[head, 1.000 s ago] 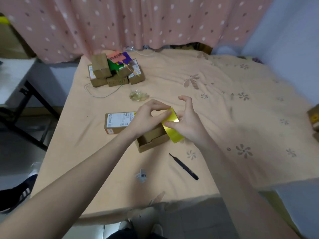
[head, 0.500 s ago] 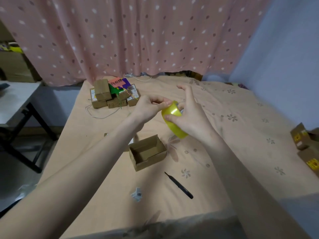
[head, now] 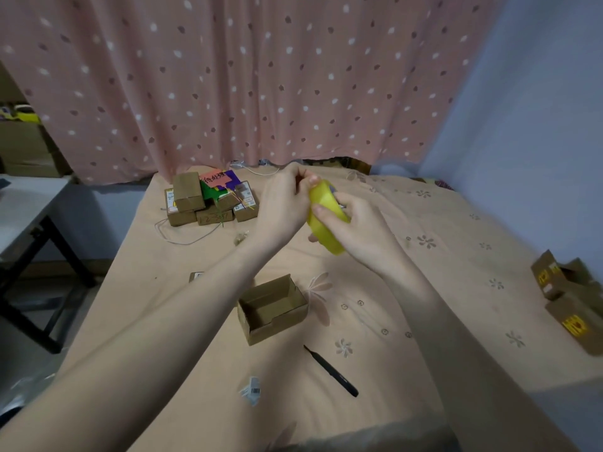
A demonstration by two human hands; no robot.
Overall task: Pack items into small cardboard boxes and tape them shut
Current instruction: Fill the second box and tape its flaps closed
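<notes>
A yellow tape roll (head: 326,220) is held up in the air above the bed. My right hand (head: 355,231) grips the roll from the right, thumb across its outer band. My left hand (head: 284,203) pinches at the roll's top edge with curled fingers. Below the hands, a small open cardboard box (head: 272,308) sits on the peach bedsheet (head: 424,256); its inside looks empty. A second labelled box (head: 195,276) is mostly hidden behind my left forearm.
A pile of small closed boxes (head: 208,203) with coloured paper sits at the back left. A black pen (head: 331,370) and a small barcode label (head: 251,389) lie near the front edge. More boxes (head: 567,298) stand at the right. A table (head: 26,207) is left of the bed.
Both hands have lifted the tape roll up and away from the open box. The right fingers, spread before, now wrap the roll. The camera has tilted upward.
</notes>
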